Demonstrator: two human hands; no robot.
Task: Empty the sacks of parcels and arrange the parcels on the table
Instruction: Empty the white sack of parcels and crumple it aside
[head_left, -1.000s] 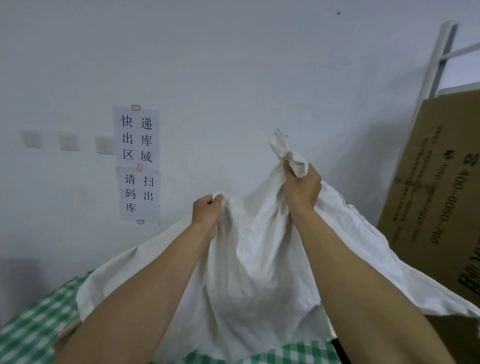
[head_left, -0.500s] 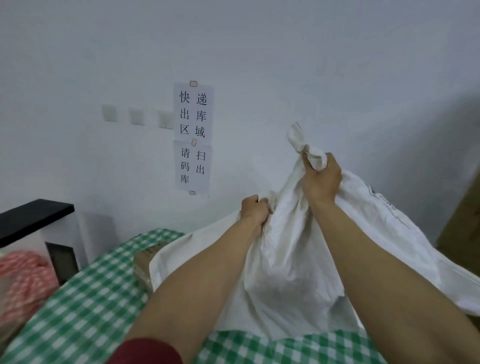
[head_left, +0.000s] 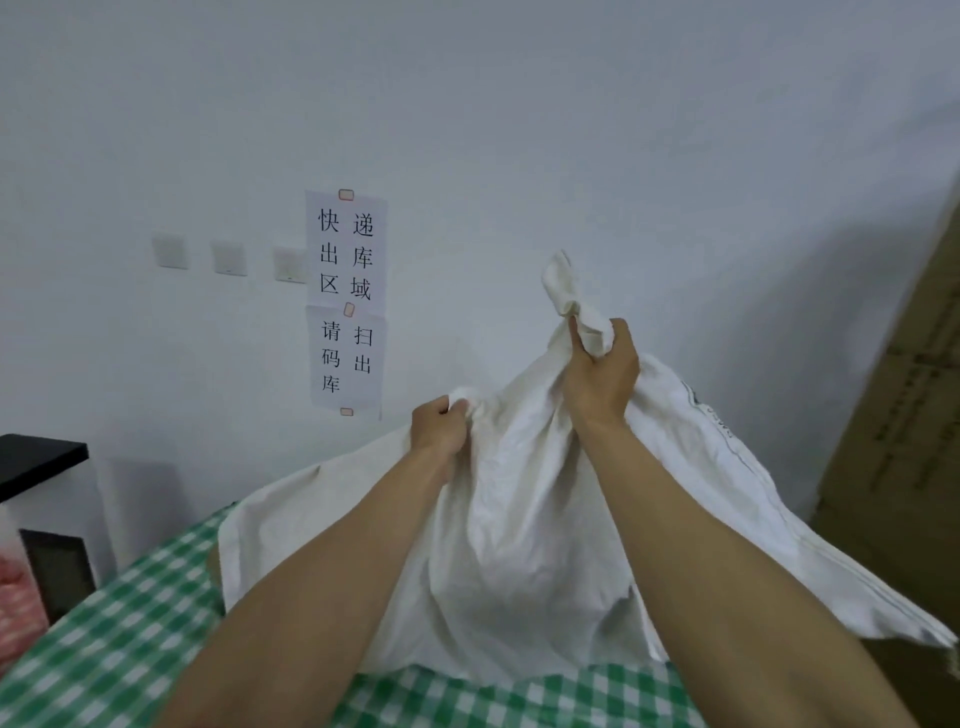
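Dim, even light; soft shadows; blurred, warped edges.

What was inside the white sack (head_left: 519, 545) could not be seen. The cardboard box (head_left: 893, 441) was cut by the right edge, and its print was blurred.

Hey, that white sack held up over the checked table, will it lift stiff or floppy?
Probably floppy: the white sack bunches where the right hand and left hand grip it, and drapes onto the table. Likely light, since it hangs in slack folds, though its inside is hidden.
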